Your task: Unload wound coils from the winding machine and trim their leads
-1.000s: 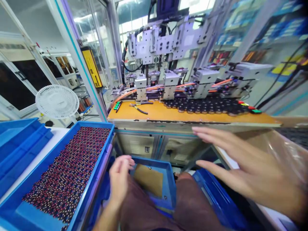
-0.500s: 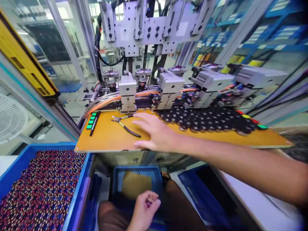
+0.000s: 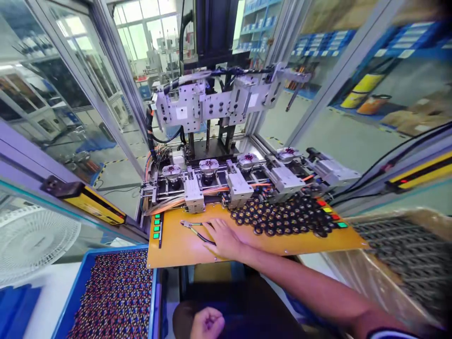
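My right hand [image 3: 226, 239] lies on the orange board with its fingers stretched out. Its fingertips are at the handle ends of the cutting pliers [image 3: 192, 227], with no grip closed around them. Over my lap, my left hand [image 3: 207, 324] is curled into a fist, and whatever it may hold is hidden. Many black round parts with metallic centres [image 3: 278, 216] are bunched on the board to the right of my right hand. The orange board [image 3: 176, 254] also carries a dark pen-like stick [image 3: 161, 230] at its left end.
Behind the board stands a machine with grey clamp blocks [image 3: 240, 188] and round fixtures [image 3: 209, 165]. A blue tray [image 3: 153, 292] of small red-and-black parts is at left, near a white fan [image 3: 52, 240]. A lined box [image 3: 370, 278] of dark parts stands at right. Yellow sensor bars [image 3: 93, 205] flank the opening.
The view has swung up and back, showing more of the machine and room. My right hand stays by the pliers, fingers over the handle ends. My left hand remains closed above my lap.
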{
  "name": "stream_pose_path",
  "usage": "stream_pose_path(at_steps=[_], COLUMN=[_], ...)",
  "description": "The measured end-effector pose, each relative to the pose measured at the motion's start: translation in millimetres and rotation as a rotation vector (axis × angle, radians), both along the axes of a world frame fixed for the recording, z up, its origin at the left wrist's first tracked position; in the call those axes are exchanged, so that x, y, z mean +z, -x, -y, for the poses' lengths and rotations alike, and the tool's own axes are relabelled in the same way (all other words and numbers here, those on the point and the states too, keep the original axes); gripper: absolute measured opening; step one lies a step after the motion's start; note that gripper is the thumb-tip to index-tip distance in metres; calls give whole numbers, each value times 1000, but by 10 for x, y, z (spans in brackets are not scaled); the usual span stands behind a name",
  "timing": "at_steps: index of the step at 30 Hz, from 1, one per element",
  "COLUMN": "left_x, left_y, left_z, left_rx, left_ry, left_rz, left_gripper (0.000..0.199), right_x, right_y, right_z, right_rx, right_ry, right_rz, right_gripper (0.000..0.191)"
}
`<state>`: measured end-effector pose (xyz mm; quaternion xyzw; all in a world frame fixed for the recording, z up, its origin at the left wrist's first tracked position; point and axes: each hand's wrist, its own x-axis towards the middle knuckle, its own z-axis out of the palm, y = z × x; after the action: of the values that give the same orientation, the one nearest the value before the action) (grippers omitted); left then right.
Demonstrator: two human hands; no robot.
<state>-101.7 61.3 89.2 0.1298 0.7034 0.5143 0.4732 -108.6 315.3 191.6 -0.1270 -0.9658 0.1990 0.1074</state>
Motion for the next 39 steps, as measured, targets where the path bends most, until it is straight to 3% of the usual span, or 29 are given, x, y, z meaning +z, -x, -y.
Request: stream_pose_path(at_steps=[4,9,19,22,26,29,32,35,39], left_x=[533,984,1555,1744,1940,1988,1925,1732,1330], left_y=[243,386,490,512,556,617,711,806,873], left_z=[-152,-564,-1305,-1376,-1349,-1313,-1274,-1205,-1098], left_rx=[29,44,183,176,72,-11,-95,-143,-41], left_ry=[-18,-105,-434,-482,-540,-562,-502,-321,-152], left_rz=[-30,-25,-44,24,106,48,-163,-553,-827], left_gripper=[68,62,58,49,47,53,70,75,43], right_x=[63,170,731,837,927,1011,1108,1224,1568], right_y=[-194,-395,-582,-556,-487,-461,-477,-497,-405], right_z=[20,-42,-78,-173,-286,-300,-315,-486,-987], right_rx=[-8,-4,155,268,563,662,640,554,515], right_ry=[109,349,1056,1326,1641,1779,1812,1741,1624], right_rz=[102,103,-122,-28,249,367,317,184,100], right_gripper=[35,34,49,52,75,73,59,49,51])
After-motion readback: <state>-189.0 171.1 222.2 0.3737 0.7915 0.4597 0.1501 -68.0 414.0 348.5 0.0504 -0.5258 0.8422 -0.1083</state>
